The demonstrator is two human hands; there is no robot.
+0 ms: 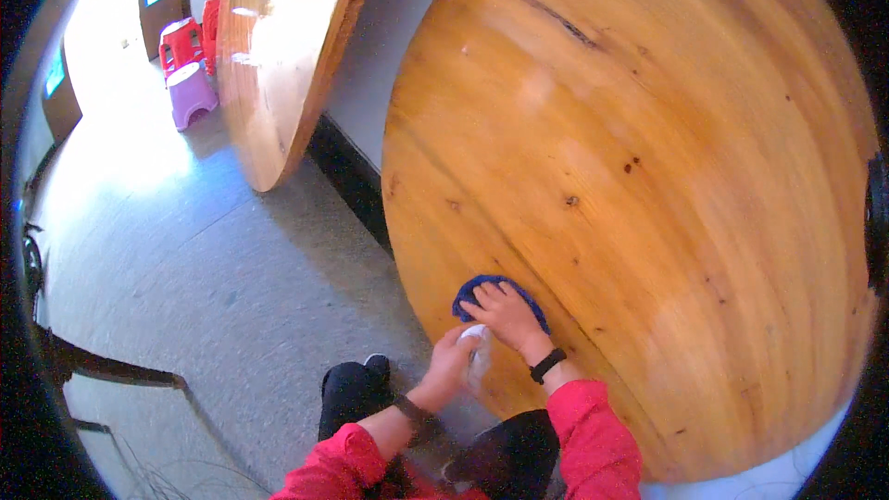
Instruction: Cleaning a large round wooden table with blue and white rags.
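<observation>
My right hand [509, 315] presses a dark blue cloth [500, 281] against the lower left part of a large round wooden tabletop [630, 241], its fingers bent over the cloth. Just beside it, at the tabletop's left rim, my left hand [448, 363] is closed around something white and crumpled [479, 356]. Whether that is a thin plastic bag or a wipe, I cannot tell. The tabletop is glossy orange-brown with dark knots and a long crack near its top.
Another round wooden tabletop [287, 65] stands on edge to the left, against the wall. Beyond it are red plastic stools [181, 44] and a purple stool [192, 93]. Grey floor [222, 296] lies at my left, with a dark-framed piece of furniture [111, 366] at the lower left.
</observation>
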